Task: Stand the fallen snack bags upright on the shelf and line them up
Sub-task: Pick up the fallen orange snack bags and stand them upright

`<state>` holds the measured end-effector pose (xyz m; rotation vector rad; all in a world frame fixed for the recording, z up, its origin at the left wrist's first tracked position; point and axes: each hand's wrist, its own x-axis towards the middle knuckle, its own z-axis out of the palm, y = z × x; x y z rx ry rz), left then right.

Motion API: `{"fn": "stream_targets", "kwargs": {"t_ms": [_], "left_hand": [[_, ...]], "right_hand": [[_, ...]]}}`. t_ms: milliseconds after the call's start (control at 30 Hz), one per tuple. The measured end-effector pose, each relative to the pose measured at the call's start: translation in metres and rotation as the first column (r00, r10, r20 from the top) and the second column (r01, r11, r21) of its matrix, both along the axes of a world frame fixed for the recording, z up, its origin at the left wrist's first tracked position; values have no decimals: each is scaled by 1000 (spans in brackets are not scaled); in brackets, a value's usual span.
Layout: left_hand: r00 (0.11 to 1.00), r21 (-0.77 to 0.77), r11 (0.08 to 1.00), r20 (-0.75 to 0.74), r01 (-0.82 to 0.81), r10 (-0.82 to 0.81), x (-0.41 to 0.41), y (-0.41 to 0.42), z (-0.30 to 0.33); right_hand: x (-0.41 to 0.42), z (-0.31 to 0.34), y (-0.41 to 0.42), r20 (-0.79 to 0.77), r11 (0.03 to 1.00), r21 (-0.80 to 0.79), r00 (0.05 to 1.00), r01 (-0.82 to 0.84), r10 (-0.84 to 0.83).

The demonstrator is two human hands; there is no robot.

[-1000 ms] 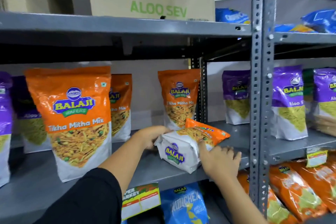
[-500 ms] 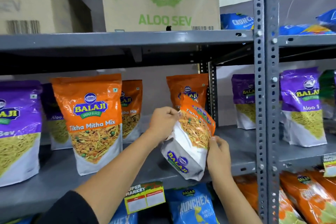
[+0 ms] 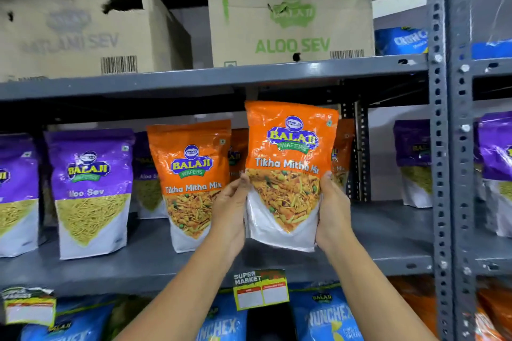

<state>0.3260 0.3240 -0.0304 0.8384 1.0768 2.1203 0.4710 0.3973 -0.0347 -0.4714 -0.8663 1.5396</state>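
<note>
An orange Tikha Mitha Mix bag (image 3: pixel 288 174) is upright with its front facing me, its bottom at or just above the grey shelf (image 3: pixel 138 268); contact is unclear. My left hand (image 3: pixel 230 213) grips its left edge and my right hand (image 3: pixel 332 210) grips its right edge. A second orange bag (image 3: pixel 191 183) stands upright just to its left. Behind the held bag, parts of two more orange bags (image 3: pixel 342 158) show. Purple Aloo Sev bags (image 3: pixel 91 191) stand upright further left.
A perforated steel upright (image 3: pixel 448 147) rises at the right, with more purple bags (image 3: pixel 496 171) beyond it. Two cardboard boxes (image 3: pixel 291 22) sit on the shelf above. Blue bags (image 3: pixel 324 315) and a price tag (image 3: pixel 260 289) are below the shelf edge.
The orange bag went from lying on the shelf, to tilted, to upright between both hands. My view has shifted left and upward.
</note>
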Motion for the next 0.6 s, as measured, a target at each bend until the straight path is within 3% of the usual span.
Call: {"fn": "stream_targets", "kwargs": {"t_ms": [67, 200, 333, 600], "left_hand": [[993, 37, 999, 112, 27, -31, 5, 12, -1], [978, 87, 995, 196, 54, -70, 6, 20, -4], [984, 104, 993, 164, 55, -71, 2, 17, -14], [990, -70, 994, 101, -90, 96, -17, -5, -35]], "right_hand": [[6, 7, 10, -25, 999, 43, 1000, -4, 5], [9, 15, 25, -40, 996, 80, 998, -38, 41], [7, 3, 32, -42, 991, 107, 996, -79, 84], [2, -17, 47, 88, 944, 102, 948, -313, 305]]}}
